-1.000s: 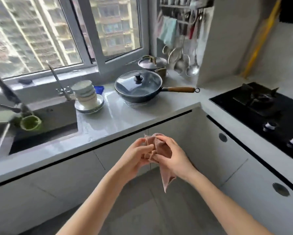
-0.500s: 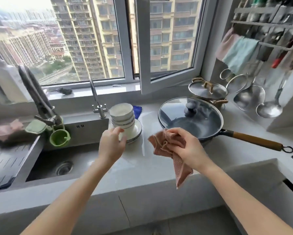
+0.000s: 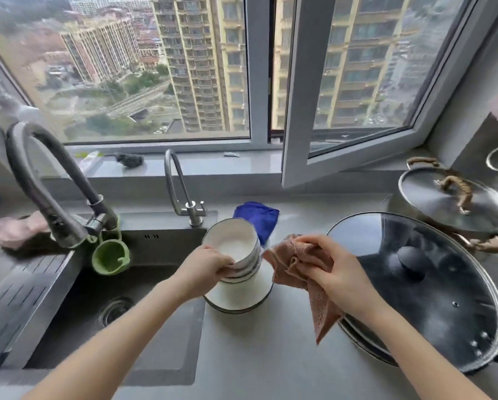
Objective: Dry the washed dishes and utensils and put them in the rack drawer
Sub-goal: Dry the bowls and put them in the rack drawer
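Head view, left hand [image 3: 204,269] now gripping top bowl [image 3: 232,245], previously reaching, right hand [image 3: 337,272] still clutching cloth [image 3: 288,255].

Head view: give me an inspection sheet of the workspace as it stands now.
Surface: grey countertop, sink set in at left.
Job's things: stack of white bowls on a stack of plates; pink cloth.
Clutter: lidded black pan, steel pot with lid, blue cloth, green cup hanging at the large faucet.
Grippers: left hand grips the side of the bowl stack; right hand holds the pink cloth.
Cables: nothing seen.
Surroundings: window partly open, high-rise buildings outside.
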`<state>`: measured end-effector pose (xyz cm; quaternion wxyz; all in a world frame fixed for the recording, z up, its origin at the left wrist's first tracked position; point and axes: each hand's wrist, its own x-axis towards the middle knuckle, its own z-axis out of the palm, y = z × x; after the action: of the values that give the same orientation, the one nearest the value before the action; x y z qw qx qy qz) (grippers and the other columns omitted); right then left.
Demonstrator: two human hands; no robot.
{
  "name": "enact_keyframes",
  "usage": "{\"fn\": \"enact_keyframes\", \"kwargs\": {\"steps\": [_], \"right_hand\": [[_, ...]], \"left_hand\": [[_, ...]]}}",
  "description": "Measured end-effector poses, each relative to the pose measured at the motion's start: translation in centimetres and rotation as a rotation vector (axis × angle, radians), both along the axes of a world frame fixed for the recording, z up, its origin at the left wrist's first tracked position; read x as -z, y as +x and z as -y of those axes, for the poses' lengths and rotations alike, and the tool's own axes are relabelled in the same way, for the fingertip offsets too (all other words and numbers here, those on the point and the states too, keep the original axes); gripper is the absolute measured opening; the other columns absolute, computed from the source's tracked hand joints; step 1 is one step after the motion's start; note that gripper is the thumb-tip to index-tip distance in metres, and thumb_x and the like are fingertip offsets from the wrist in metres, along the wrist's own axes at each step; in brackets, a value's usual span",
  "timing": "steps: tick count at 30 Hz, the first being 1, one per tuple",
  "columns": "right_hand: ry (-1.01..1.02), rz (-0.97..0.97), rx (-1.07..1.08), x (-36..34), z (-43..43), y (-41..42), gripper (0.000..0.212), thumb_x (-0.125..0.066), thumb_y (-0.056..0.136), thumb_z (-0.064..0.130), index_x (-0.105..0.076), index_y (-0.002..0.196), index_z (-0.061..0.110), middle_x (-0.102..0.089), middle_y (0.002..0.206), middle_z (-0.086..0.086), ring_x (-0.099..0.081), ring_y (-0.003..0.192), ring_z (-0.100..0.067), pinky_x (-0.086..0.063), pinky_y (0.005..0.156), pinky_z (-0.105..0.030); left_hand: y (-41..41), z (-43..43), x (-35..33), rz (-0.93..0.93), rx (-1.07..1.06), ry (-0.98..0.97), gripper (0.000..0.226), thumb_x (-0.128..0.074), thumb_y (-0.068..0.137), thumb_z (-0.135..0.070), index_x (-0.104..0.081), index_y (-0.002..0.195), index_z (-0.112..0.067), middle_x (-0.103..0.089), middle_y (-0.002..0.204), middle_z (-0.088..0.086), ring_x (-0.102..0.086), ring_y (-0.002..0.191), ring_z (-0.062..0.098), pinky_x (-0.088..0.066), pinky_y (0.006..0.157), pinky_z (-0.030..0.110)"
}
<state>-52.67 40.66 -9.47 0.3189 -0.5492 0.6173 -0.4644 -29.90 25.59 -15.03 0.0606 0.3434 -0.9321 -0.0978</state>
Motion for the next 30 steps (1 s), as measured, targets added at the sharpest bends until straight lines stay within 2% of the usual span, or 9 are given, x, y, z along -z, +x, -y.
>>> {"fn": "enact_keyframes", "kwargs": {"steps": [5, 9, 11, 14, 16, 21, 23, 26, 30], "right_hand": [[0.021, 0.038, 0.05, 0.5, 2.2, 0.5, 0.039, -0.07, 0.08, -0.002, -0.064, 0.105, 0.028, -0.068, 0.103, 0.02, -0.063, 0.097, 0.004, -0.044, 0.082, -0.007], [-0.003, 0.09, 0.148, -0.1, 3.8, 1.4, 0.035, -0.068, 0.082, 0.0, -0.065, 0.103, 0.028, -0.07, 0.095, 0.016, -0.064, 0.091, 0.003, -0.044, 0.079, -0.008], [-0.019, 0.154, 0.258, -0.2, 4.7, 2.0, 0.024, -0.064, 0.088, 0.007, -0.065, 0.101, 0.028, -0.07, 0.095, 0.011, -0.064, 0.093, -0.001, -0.048, 0.082, -0.014], [0.062, 0.427, 0.42, -0.4, 6.9, 3.0, 0.012, -0.05, 0.098, 0.023, -0.062, 0.1, 0.023, -0.068, 0.101, -0.002, -0.064, 0.091, -0.014, -0.052, 0.081, -0.032], [0.175, 0.54, 0.425, -0.2, 8.3, 4.4, 0.016, -0.046, 0.099, 0.031, -0.06, 0.103, 0.024, -0.066, 0.106, -0.004, -0.062, 0.092, -0.016, -0.051, 0.078, -0.036], [0.289, 0.243, 0.379, 1.6, 10.3, 7.7, 0.045, -0.075, 0.072, 0.018, -0.05, 0.105, 0.034, -0.061, 0.112, 0.005, -0.058, 0.106, -0.015, -0.048, 0.094, -0.034], [0.305, 0.201, 0.441, 1.3, 10.7, 8.2, 0.053, -0.072, 0.054, 0.011, -0.051, 0.098, 0.033, -0.064, 0.104, 0.003, -0.061, 0.1, -0.019, -0.051, 0.088, -0.038], [0.297, 0.057, 0.492, 0.7, 10.9, 8.5, 0.052, -0.07, 0.058, 0.0, -0.054, 0.098, 0.028, -0.064, 0.098, 0.007, -0.06, 0.094, -0.019, -0.05, 0.083, -0.035], [0.238, -0.242, 0.447, -0.8, 10.6, 8.6, 0.046, -0.063, 0.069, -0.002, -0.055, 0.105, 0.025, -0.06, 0.097, 0.006, -0.054, 0.088, -0.02, -0.039, 0.073, -0.026]], "left_hand": [[0.2, 1.1, -2.1, -0.286, -0.149, 0.603, 0.034, -0.063, 0.083, -0.034, -0.052, 0.067, -0.006, -0.042, 0.063, -0.002, -0.04, 0.063, 0.014, -0.03, 0.061, 0.03], [0.4, 2.5, -3.9, -0.584, -0.189, 1.052, 0.012, -0.063, 0.09, -0.024, -0.073, 0.09, -0.018, -0.068, 0.083, -0.006, -0.058, 0.075, 0.006, -0.044, 0.073, 0.02], [0.2, 2.6, -4.3, -0.412, -0.106, 0.849, 0.018, -0.062, 0.09, -0.024, -0.065, 0.072, -0.019, -0.056, 0.066, -0.014, -0.048, 0.063, 0.004, -0.038, 0.066, 0.023], [0.2, 2.3, -3.8, 0.003, 0.093, 0.19, 0.029, -0.054, 0.092, -0.029, -0.048, 0.067, -0.016, -0.049, 0.06, -0.002, -0.043, 0.06, 0.019, -0.031, 0.058, 0.03], [0.6, 2.2, -3.4, -0.044, 0.271, 0.0, 0.018, -0.057, 0.086, -0.024, -0.049, 0.07, -0.018, -0.056, 0.06, 0.002, -0.051, 0.058, 0.025, -0.037, 0.053, 0.026], [1.2, 2.1, -3.4, -0.084, 0.479, -0.209, 0.02, -0.057, 0.078, -0.029, -0.054, 0.059, -0.025, -0.05, 0.045, -0.01, -0.049, 0.042, 0.009, -0.034, 0.051, 0.016], [1.5, 2.1, -3.6, -0.137, 0.486, -0.25, 0.024, -0.046, 0.084, -0.032, -0.059, 0.064, -0.024, -0.053, 0.049, -0.012, -0.052, 0.046, 0.009, -0.032, 0.056, 0.017], [2.7, 2.3, -3.7, -0.306, 0.467, -0.202, 0.022, -0.05, 0.087, -0.035, -0.064, 0.075, -0.023, -0.062, 0.067, -0.015, -0.057, 0.066, 0.008, -0.033, 0.072, 0.018], [3.7, 2.4, -4.4, -0.734, -0.12, 0.533, 0.033, -0.057, 0.084, -0.052, -0.064, 0.105, -0.028, -0.058, 0.115, -0.012, -0.051, 0.111, 0.0, -0.036, 0.095, 0.013]]}}
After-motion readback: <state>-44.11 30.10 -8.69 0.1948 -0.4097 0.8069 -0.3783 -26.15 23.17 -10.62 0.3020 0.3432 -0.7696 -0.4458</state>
